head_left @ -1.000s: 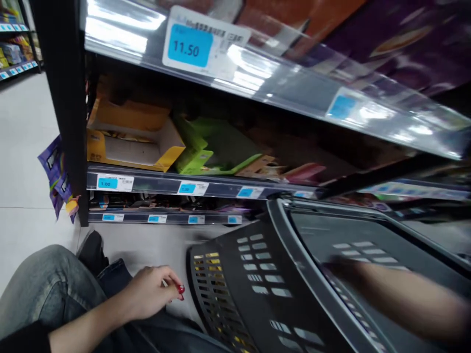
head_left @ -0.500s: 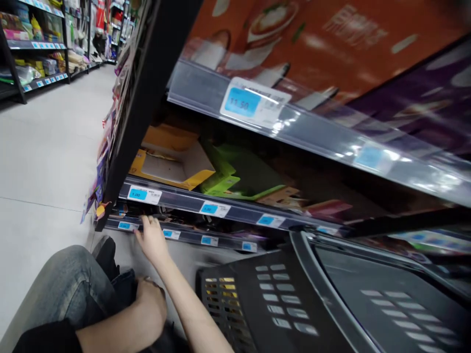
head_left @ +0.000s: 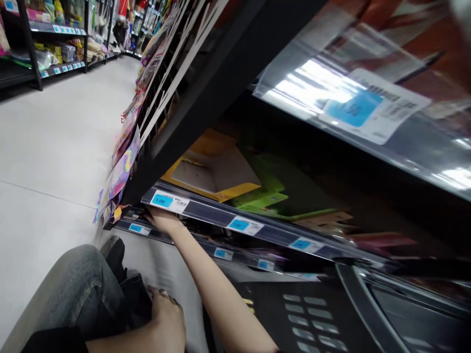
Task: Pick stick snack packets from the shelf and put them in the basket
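Note:
I crouch in a shop aisle in front of a dark shelving unit. My right hand (head_left: 162, 220) reaches under the shelf rail with the blue 1.00 price tag (head_left: 167, 201) into the lowest shelf; its fingers are hidden in the dark gap. My left hand (head_left: 167, 314) rests on my jeans-clad leg (head_left: 81, 289), fingers curled over the fabric, a ring on one finger. A black plastic shopping basket (head_left: 331, 318) stands at the lower right beside my right forearm.
A yellow display carton (head_left: 213, 169) and green cartons (head_left: 272, 196) sit on the shelf above. Purple packets (head_left: 123, 169) hang at the shelf's end. Light floor tiles stretch left to more shelving (head_left: 44, 39) across the aisle.
My right hand left the basket, crossed to the lowest shelf and pushed deeper under the rail. My left hand settled onto my leg. The view tilted and moved closer to the shelves.

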Demonstrator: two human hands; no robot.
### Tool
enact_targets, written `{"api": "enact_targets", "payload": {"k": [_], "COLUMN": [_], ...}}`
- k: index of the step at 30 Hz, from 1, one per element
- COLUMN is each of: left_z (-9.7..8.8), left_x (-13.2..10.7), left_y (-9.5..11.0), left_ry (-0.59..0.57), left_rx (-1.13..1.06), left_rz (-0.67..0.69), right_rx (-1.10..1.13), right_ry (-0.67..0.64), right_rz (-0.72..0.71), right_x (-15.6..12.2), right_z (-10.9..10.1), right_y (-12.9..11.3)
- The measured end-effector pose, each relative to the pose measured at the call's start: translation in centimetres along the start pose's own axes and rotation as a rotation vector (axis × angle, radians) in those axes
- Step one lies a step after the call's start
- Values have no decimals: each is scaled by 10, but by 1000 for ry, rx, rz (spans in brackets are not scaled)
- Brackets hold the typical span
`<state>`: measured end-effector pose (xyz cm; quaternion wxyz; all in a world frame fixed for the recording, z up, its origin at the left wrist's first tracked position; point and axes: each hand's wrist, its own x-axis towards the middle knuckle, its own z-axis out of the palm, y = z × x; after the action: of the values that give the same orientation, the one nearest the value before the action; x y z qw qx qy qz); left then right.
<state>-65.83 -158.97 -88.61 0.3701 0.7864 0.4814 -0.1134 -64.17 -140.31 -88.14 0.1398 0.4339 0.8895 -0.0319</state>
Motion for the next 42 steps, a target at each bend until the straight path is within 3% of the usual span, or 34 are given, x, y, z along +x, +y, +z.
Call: {"api": "enact_targets", "payload": {"k": [9, 20, 29, 38, 42], "left_z": [6, 6, 3, 4, 6], "left_x": [3, 4, -1, -4, 1], "left_y": [1, 0, 1, 0, -1], "left_ry": [14, -15, -24, -27, -24], "left_rx": [-5, -3, 30, 56, 53], "left_rz": [-1, -4, 2, 29, 3], "right_rx": [-30, 28, 69, 76, 102], "right_ry": [-36, -100, -10, 102, 109], "right_rz": [-74, 101, 189, 229, 285], "right_x": [6, 20, 20, 3, 11], "right_z": [-5, -1, 0, 5, 8], "right_y": [-8, -12, -15, -12, -12]}}
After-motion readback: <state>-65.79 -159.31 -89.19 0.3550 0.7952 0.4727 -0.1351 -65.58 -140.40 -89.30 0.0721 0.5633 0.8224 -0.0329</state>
